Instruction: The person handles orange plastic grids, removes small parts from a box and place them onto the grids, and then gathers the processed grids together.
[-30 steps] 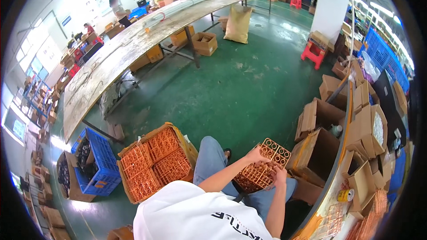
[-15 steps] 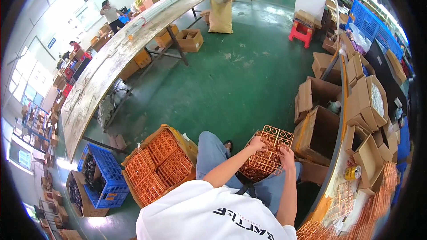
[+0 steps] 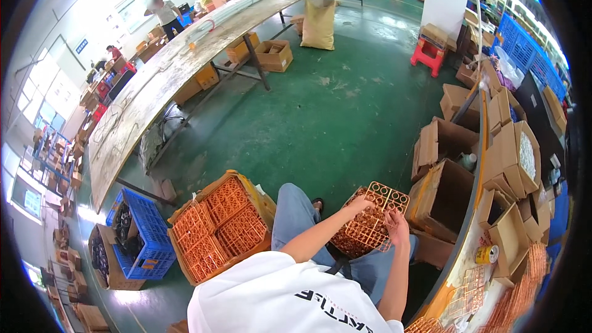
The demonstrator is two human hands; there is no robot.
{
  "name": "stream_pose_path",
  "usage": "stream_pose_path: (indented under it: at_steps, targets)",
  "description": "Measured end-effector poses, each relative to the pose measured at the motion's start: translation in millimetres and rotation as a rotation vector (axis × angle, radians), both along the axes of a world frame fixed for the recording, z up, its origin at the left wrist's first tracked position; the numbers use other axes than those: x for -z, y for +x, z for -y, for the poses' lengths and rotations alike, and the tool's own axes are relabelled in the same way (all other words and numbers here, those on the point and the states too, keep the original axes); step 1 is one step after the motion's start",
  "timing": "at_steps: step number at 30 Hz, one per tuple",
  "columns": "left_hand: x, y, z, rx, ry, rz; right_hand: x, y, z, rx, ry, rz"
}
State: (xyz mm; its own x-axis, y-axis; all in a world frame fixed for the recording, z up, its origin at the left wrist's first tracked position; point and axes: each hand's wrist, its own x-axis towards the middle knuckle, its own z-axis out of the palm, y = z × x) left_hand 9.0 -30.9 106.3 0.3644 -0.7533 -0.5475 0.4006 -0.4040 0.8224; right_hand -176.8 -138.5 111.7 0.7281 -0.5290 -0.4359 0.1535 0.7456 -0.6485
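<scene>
Over my lap, a copper-coloured lattice frame with rows of rings (image 3: 390,196) is tilted between both hands. My left hand (image 3: 359,205) has its fingers closed on the left side of the frame. At the right side, my right hand (image 3: 398,228) has bent fingers pinched against the frame's bars; whether a loose ring is between them is too small to see. Beneath the frame, between my legs, lies a heap of small copper-coloured pieces (image 3: 346,242); its container is mostly hidden.
Left of my knee stands a cardboard box (image 3: 266,206) packed with similar frames, beside a blue crate (image 3: 161,253). To my right, a bench carries more copper frames (image 3: 468,293), a yellow can (image 3: 486,254) and open cartons (image 3: 515,228). A long table (image 3: 148,86) crosses the far left.
The view has shifted slightly. The frame sits a little lower and is turned somewhat, and my right hand has moved down along its right side. Both hands stay at the frame.
</scene>
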Motion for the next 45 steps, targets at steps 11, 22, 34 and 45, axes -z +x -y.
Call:
stream_pose_path:
  at_steps: [11,22,34,45]
  targets:
    - [-16,3,-32,0.029,-0.254,-0.262,-19,1,-2,-0.266,0.112,-0.142]
    - [-3,-15,-22,-0.176,0.042,0.176,4,19,-24,-0.009,-0.325,-0.572]
    - [-29,18,-31,-0.086,-0.241,-0.124,-33,31,-20,-0.101,-0.003,-0.153]
    - [-5,1,9,-0.115,-0.021,-0.149,-14,20,2,0.047,-0.106,-0.441]
